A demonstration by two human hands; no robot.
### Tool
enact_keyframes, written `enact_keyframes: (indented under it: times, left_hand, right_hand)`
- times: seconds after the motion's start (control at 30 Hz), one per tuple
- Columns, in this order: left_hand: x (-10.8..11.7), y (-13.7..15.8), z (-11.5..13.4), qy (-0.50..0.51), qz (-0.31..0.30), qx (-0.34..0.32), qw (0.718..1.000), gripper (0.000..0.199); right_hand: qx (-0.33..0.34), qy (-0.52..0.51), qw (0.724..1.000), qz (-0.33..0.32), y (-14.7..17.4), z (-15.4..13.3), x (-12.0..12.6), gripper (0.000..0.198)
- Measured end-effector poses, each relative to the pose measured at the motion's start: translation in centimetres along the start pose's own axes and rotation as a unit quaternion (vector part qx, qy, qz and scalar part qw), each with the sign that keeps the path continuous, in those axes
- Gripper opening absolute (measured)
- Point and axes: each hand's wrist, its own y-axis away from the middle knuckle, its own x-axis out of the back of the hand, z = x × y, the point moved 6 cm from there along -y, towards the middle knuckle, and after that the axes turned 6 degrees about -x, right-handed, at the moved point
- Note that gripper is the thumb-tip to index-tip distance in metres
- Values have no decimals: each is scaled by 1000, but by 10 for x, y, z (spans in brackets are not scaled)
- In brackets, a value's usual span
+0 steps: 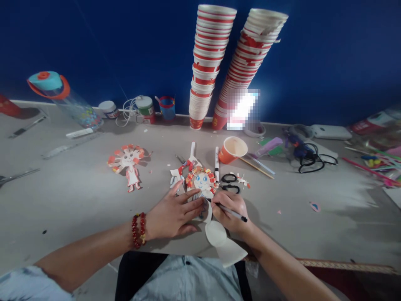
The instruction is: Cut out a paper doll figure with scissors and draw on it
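The person's left hand (177, 211) lies flat on a paper doll (200, 179), its fingers stretched out and slightly apart, holding nothing in its grasp. The right hand (230, 207) is closed around a dark-capped pen (233, 212), with the pen's tip end toward the doll's body; whether the tip touches the paper cannot be told. The doll lies on the grey table (94, 200) in front of the person, between the two hands. It has blue eyes and a fringe of red and white paper around its head, and the left fingers cover part of its body. A piece of white paper (216, 233), with a round part and a flap, reaches from below the doll toward the table's near edge.

Just beyond the right hand lie scissors (230, 187) with black handles, close to a white marker (216, 161). An orange paper cup (233, 151) stands upright behind them, near a wooden stick (258, 168). Well to the left, a second doll (132, 177) in a red-edged dress lies by itself. Two tall stacks of paper cups (208, 79) stand at the back, before a blue wall (125, 46). Red beads (135, 232) circle the left wrist.
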Motion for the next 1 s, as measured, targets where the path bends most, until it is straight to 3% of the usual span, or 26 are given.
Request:
enact_keyframes:
  times: [1.0]
  left_hand:
    - [-4, 1, -2, 39, 2, 21, 999, 55]
  right_hand:
    - [32, -42, 999, -15, -1, -11, 1, 14]
